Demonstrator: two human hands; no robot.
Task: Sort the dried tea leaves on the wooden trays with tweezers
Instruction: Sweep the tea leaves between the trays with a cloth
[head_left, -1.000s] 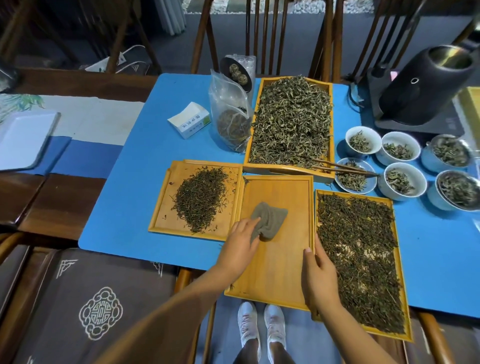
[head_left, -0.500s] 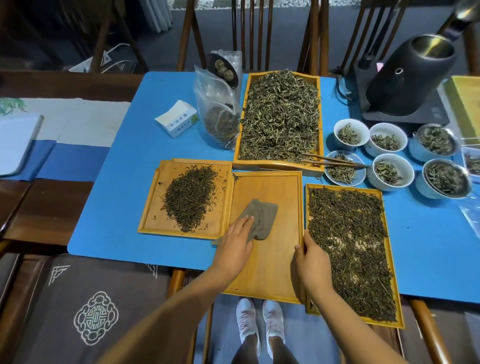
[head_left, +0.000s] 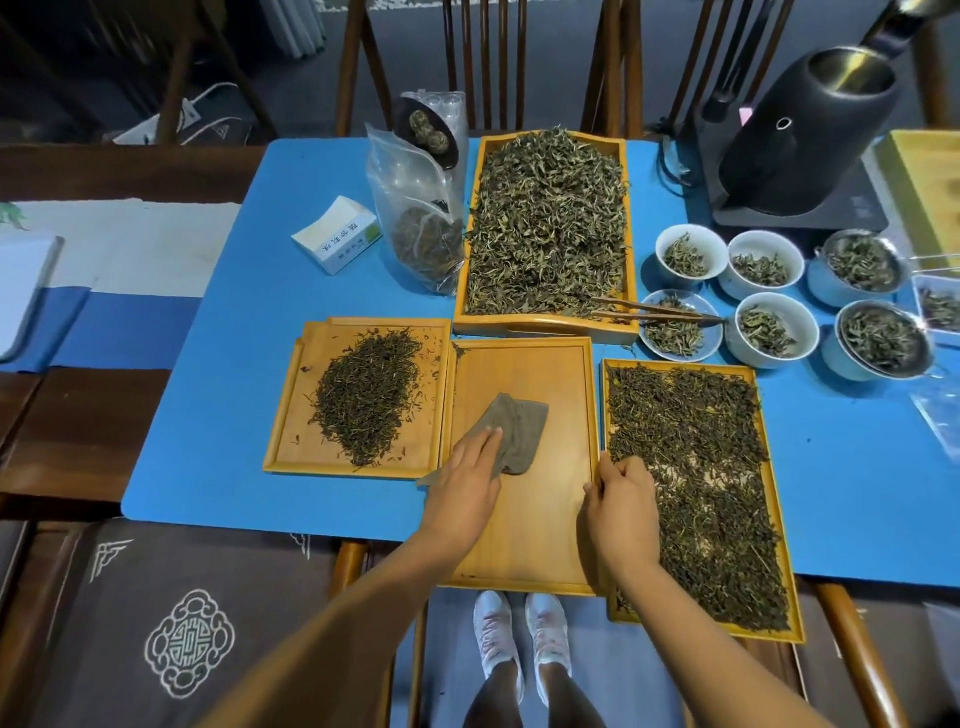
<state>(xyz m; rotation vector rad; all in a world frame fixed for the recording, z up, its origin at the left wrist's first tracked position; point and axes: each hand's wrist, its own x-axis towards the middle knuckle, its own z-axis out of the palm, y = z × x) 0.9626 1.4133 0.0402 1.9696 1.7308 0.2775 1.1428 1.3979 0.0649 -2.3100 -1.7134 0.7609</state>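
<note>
dried tea leaves cover the wooden tray at 3 o'clock of the bare middle tray. left hand presses a grey cloth flat on that tray with straight fingers. right hand curls round its 3 o'clock rim. tweezers lie at 12 o'clock, bridging the far tray and a glass dish.
</note>
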